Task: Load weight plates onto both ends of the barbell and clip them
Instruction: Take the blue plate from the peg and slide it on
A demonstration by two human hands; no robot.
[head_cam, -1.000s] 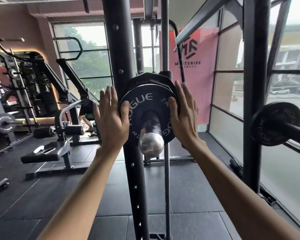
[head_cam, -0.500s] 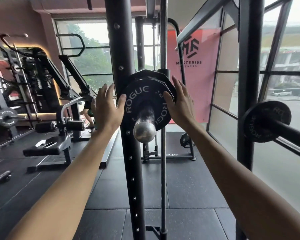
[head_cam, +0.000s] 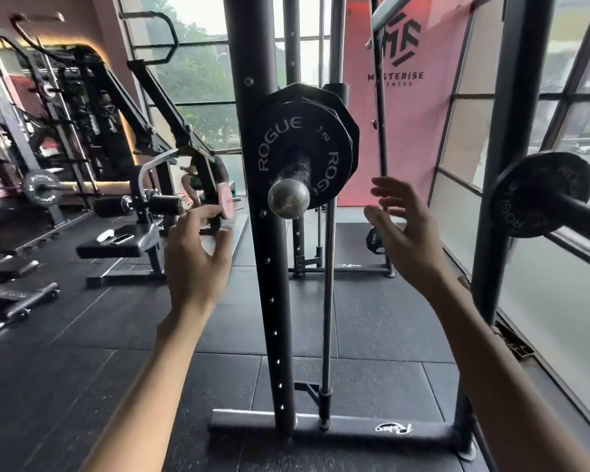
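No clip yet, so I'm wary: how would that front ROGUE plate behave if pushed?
The ROGUE plate probably slides readily along the smooth barbell sleeve; no clip visible. Solid and thick, likely heavy for its size. Its round rim could roll.

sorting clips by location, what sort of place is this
A gym, probably a commercial one. A Rogue weight plate sits on a barbell sleeve in a black rack, a padded bench stands on the rubber floor at left, and more machines line the far wall.

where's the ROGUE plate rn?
Head view, centre: ROGUE plate on the barbell sleeve, against a larger plate, just above the left hand and right hand, untouched.
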